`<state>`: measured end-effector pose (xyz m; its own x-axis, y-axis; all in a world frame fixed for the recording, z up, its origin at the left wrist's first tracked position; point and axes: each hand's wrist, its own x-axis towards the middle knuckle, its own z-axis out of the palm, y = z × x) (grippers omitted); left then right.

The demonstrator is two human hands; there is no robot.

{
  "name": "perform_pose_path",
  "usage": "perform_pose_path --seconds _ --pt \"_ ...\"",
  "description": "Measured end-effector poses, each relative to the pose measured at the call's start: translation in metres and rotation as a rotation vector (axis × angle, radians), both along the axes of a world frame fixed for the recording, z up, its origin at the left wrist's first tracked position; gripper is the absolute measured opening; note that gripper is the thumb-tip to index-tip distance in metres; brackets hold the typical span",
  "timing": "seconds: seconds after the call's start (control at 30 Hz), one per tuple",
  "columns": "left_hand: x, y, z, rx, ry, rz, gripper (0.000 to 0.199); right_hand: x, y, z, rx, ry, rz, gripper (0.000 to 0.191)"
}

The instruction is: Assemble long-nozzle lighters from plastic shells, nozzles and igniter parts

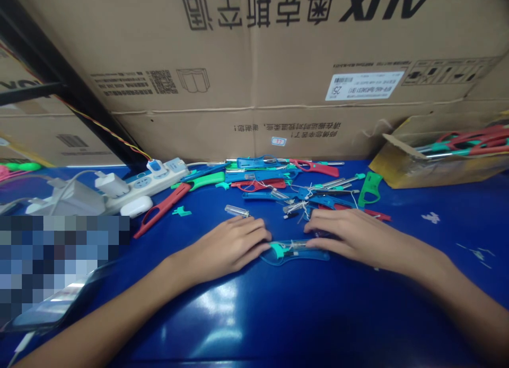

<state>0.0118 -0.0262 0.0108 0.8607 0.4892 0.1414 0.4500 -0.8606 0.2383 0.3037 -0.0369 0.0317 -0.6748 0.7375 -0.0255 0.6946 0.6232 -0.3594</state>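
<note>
Between my hands, a translucent blue lighter casing [314, 255] lies on the blue table. Inside it sit a green trigger [279, 250], a small clear tube and a black-and-silver part. My left hand [238, 243] is closed with its fingertips at the casing's left end. My right hand [345, 233] has its thumb on the tube near the casing's right end, its fingers bent above; what lies under them is partly hidden. Just beyond my left hand rests a clear fuel tank [237, 211]. More tanks with white wires [304, 204] lie beyond my right hand.
Red, green and blue lighter handles [262, 174] with metal rods lie along a large cardboard box [254, 81]. At the right stands an open carton [437, 166] of lighters. A power strip [147, 185] with chargers and a phone [51, 304] are at the left.
</note>
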Motion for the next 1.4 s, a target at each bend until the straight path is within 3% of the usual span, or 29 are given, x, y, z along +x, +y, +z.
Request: perform_pose_path --seconds 0.33,0.6,0.83,1.17,1.4 --pt "0.000 0.000 0.001 -0.012 0.016 0.001 0.025 0.005 0.009 -0.004 0.155 -0.039 -0.081 0.028" --pt "0.000 0.000 0.001 -0.022 0.013 -0.001 0.025 0.017 0.017 -0.012 0.321 -0.101 -0.234 0.028" --pt "0.000 0.000 0.001 -0.001 -0.009 -0.011 0.024 0.025 0.023 -0.014 0.350 -0.179 -0.389 0.032" --pt "-0.001 0.001 0.000 -0.009 0.000 -0.011 0.024 0.023 0.022 -0.011 0.303 -0.244 -0.394 0.025" --pt "-0.001 0.001 0.000 -0.006 -0.024 -0.009 0.025 0.020 0.021 -0.001 0.379 -0.084 -0.445 0.033"
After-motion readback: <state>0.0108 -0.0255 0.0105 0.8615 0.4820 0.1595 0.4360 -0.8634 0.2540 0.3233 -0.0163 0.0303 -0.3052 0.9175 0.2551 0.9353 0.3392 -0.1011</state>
